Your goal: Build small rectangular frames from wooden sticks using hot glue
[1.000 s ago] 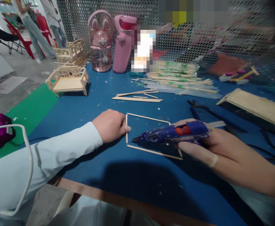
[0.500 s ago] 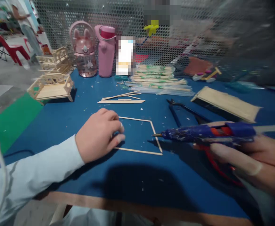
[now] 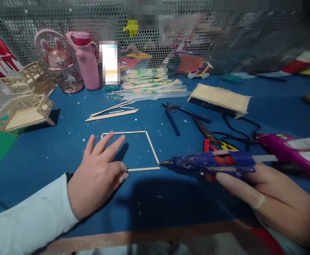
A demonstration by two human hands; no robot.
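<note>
Thin wooden sticks lie in a four-sided outline point(image 3: 152, 147) on the blue table point(image 3: 64, 141). My left hand point(image 3: 99, 173) rests over its left part, fingers spread, the thumb and a finger at the left end of the near stick point(image 3: 144, 169). My right hand point(image 3: 274, 198) is wrapped round a blue glue gun point(image 3: 210, 163). The gun's metal tip is at the near right corner, by the end of the right-hand stick. A small gap shows between that stick and the near one.
Loose sticks point(image 3: 112, 115), bagged sticks point(image 3: 149, 85) and pliers point(image 3: 173, 120) lie beyond the outline. Wooden miniature furniture point(image 3: 29, 115) stands left, a slatted wooden piece point(image 3: 221, 97) right. Two pink bottles point(image 3: 87, 63) stand behind. A purple device point(image 3: 290, 152) is at right.
The view has turned to the right. My left hand's fingers have spread over the outline. The glue gun's tip has moved from the middle of the right-hand stick to the near corner.
</note>
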